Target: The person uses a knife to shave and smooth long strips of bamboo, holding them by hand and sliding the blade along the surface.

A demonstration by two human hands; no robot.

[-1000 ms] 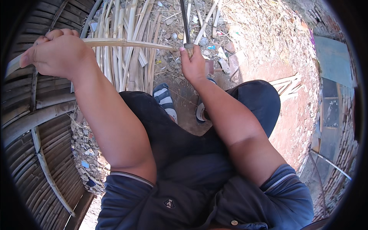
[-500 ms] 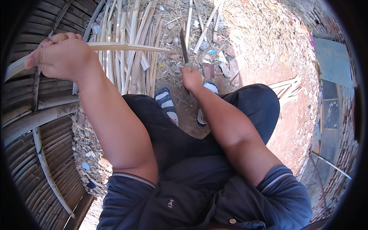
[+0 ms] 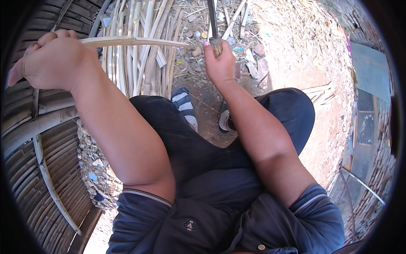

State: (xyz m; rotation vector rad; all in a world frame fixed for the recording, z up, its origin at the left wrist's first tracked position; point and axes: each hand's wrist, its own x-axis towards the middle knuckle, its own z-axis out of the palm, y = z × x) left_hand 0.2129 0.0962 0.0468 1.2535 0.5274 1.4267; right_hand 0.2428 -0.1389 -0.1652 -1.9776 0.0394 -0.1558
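My left hand (image 3: 55, 59) is closed round a pale split bamboo strip (image 3: 144, 41), held level at the upper left. From the hand, the strip reaches right to a thin tip just short of my right hand (image 3: 220, 63). That hand grips the wooden handle of a long knife (image 3: 213, 21), whose dark narrow blade points away from me and runs out of the picture at the top. The blade and the strip's tip are apart. Part of the left hand's grip is hidden behind its own back.
Several bamboo strips (image 3: 148, 63) lie in a pile on the ground beyond my left knee. A woven bamboo wall (image 3: 46, 169) stands close on the left. Rubble and scraps (image 3: 253, 63) litter the ground ahead, and a brick wall (image 3: 382, 169) rises at the right.
My right hand has risen and moved forward with the knife, its blade now pointing straight away. The left hand and the strip have shifted slightly to the left and up.
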